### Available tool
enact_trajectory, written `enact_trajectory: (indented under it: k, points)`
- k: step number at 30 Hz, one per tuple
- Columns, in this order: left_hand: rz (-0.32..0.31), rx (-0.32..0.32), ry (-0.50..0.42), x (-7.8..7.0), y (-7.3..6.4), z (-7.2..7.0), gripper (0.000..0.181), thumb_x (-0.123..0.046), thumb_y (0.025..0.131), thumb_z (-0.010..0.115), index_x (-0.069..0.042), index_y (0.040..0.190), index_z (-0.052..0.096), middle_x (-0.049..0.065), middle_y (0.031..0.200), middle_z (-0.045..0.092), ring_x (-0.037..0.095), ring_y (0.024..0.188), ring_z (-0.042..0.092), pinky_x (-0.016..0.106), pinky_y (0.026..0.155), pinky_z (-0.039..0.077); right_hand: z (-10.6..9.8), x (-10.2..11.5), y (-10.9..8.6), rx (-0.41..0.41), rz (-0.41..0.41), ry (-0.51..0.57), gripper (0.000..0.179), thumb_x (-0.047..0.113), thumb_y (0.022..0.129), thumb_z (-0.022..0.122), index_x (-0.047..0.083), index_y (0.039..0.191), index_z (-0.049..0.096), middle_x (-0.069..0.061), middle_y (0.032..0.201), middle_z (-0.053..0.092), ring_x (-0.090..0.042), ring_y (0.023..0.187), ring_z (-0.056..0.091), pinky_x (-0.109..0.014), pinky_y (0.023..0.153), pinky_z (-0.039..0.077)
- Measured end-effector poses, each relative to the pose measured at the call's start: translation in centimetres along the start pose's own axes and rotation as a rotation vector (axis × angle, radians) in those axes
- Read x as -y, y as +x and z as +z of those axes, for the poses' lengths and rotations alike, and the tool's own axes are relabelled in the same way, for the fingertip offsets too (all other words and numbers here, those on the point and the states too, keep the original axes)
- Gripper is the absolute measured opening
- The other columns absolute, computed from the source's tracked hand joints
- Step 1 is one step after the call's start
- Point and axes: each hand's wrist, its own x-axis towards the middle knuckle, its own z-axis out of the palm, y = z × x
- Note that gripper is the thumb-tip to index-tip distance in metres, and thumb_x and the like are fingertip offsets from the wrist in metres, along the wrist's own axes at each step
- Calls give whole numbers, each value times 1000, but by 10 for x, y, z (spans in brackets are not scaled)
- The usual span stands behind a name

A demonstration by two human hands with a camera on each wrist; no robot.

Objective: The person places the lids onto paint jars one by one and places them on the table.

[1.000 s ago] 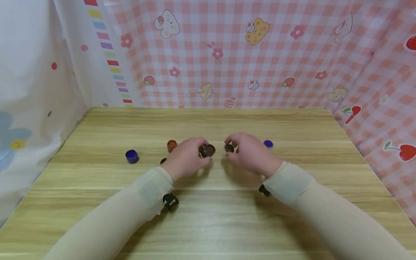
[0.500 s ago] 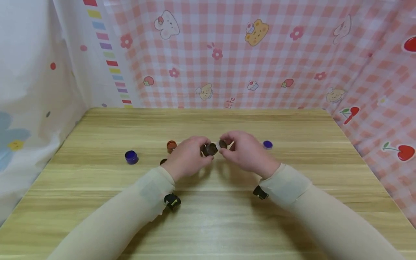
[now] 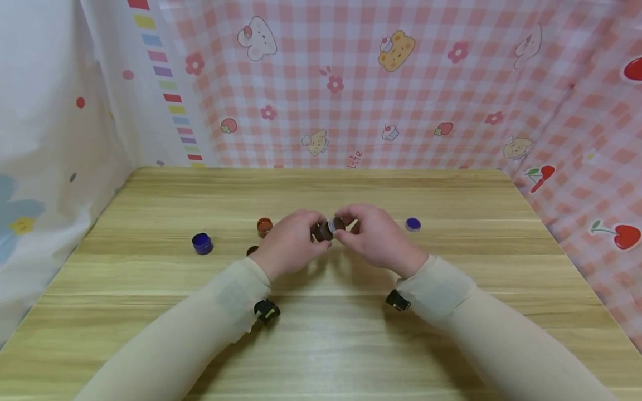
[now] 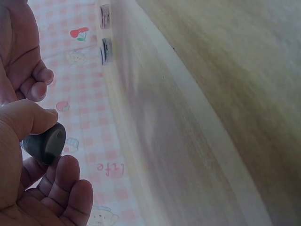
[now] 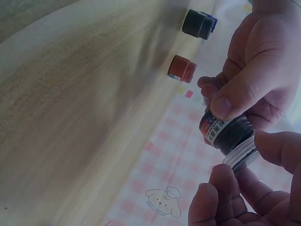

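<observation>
My left hand (image 3: 291, 245) grips a small dark paint jar (image 5: 229, 134) between thumb and fingers, tilted on its side with its threaded mouth toward the right hand. A printed label wraps the jar. My right hand (image 3: 376, 239) pinches a clear ridged lid (image 5: 241, 153) by its rim, right at the jar's mouth and slightly askew to it. In the left wrist view the jar's dark rounded base (image 4: 54, 143) shows between thumb and fingers. Both hands are held above the wooden table.
To the left stand a blue paint jar (image 3: 203, 243) and an orange paint jar (image 3: 264, 225). A dark jar (image 3: 252, 250) is mostly hidden by my left wrist. A purple-blue lid (image 3: 413, 224) lies right of my right hand. Patterned cloth (image 3: 351, 83) hangs behind the table (image 3: 321, 345).
My right hand has moved left, bringing the lid from a gap away up to the jar's mouth. The left hand and its jar have stayed nearly in place.
</observation>
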Motion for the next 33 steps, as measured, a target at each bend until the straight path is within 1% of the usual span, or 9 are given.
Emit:
enact_trajectory:
  k: [7,14,23,28,33]
  points:
    - [4,-5,10,-1,-1,-1,22,-29,96,76,-16,111,68,1,103,64,18,92,60,35,82,50,1,0,0,-6,1,4,33,19,100,72,6,131,69,-8,116,72,-19,92,68,-31,74,57]
    - [16,-15,13,2,0,1,20,-29,95,76,-16,108,68,1,103,64,18,92,60,35,83,50,3,-2,1,-13,-17,11,31,18,99,73,6,128,70,-8,114,72,-19,89,67,-31,73,56]
    - [7,2,22,2,0,0,20,-29,95,76,-16,108,68,0,105,65,18,94,60,36,85,51,6,-3,1,-13,-26,28,29,16,99,74,6,125,71,-9,115,71,-19,91,67,-31,74,57]
    - [5,6,23,1,0,0,22,-30,95,76,-15,110,68,0,106,65,18,95,60,36,85,51,7,-2,1,-15,-26,31,29,17,99,74,6,125,71,-9,114,71,-19,89,67,-30,73,57]
    - [-2,9,19,2,1,1,21,-29,95,76,-15,109,68,0,107,64,18,95,60,36,85,52,8,-2,1,-12,-22,37,28,17,99,74,6,124,71,-9,112,71,-19,89,67,-30,72,56]
